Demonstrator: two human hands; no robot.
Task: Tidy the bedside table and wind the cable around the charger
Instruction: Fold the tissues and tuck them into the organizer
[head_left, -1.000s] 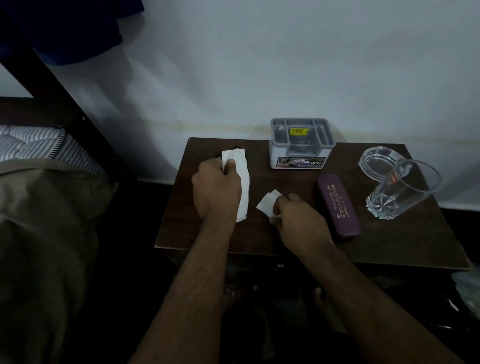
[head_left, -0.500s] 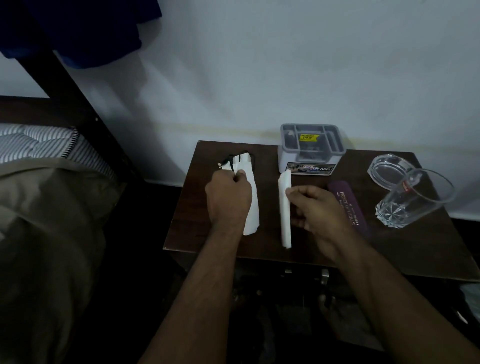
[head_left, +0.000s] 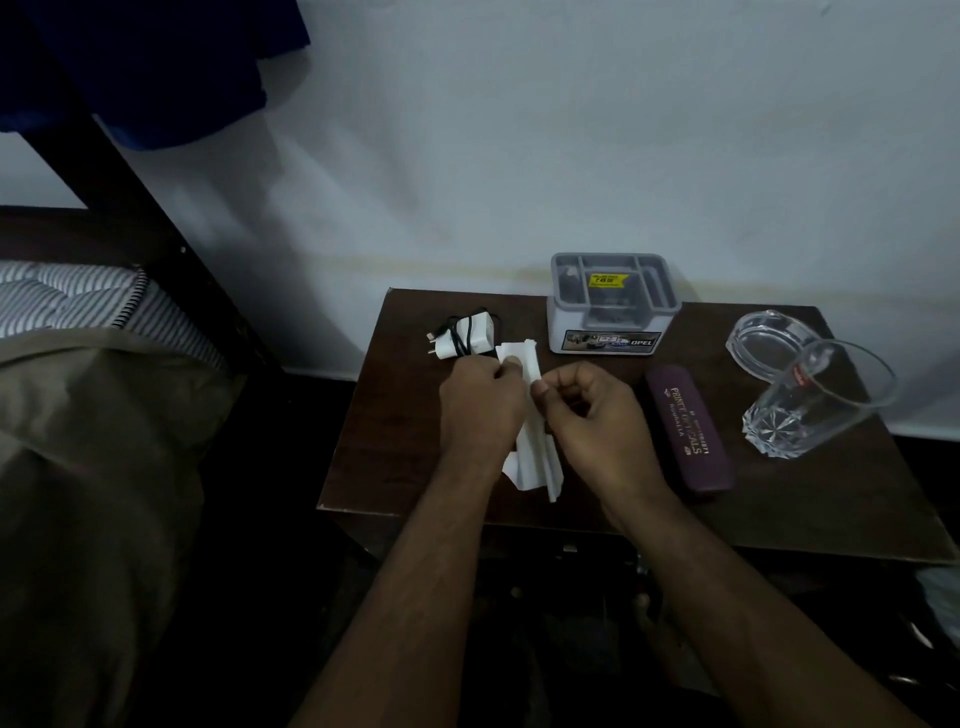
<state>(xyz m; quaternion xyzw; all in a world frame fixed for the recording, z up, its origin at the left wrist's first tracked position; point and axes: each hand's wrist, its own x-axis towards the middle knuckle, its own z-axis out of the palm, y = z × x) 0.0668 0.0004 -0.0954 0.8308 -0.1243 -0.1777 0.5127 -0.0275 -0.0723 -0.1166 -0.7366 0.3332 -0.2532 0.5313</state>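
Observation:
A white charger with a black cable wrapped around it lies at the back left of the dark wooden bedside table. Just in front of it, white folded papers rest on the table between my hands. My left hand pinches the papers' upper end. My right hand touches them from the right, fingers curled at their edge. The two paper pieces lie together, overlapping.
A grey organiser box stands at the back against the white wall. A maroon spectacle case lies right of my hands. A glass ashtray and a tumbler sit at the right. A bed is on the left.
My right hand brought its folded paper leftward onto the paper under my left hand. My left hand slid down, uncovering the charger with its wound cable.

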